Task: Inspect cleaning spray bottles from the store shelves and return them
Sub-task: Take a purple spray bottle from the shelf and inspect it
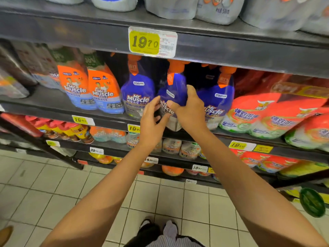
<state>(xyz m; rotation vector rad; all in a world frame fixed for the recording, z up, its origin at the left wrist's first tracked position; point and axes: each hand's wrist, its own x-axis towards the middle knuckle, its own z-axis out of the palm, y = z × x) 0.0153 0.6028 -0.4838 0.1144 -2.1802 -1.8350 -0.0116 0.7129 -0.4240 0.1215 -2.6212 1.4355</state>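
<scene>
A purple spray bottle (173, 90) with an orange trigger head stands at the front edge of the middle shelf (58, 106), between two matching purple bottles (138, 91) (218, 97). My right hand (189, 109) wraps its right side, thumb across the label. My left hand (151, 122) touches its lower left side with fingers spread and curled. The bottle's lower label is partly hidden behind both hands.
Orange-and-blue refill pouches (90, 88) stand left of the purple bottles, and red-orange pouches (263, 114) lie to the right. A yellow price tag (144, 42) hangs on the shelf edge above. Lower shelves hold more bottles. Tiled floor (53, 191) lies below.
</scene>
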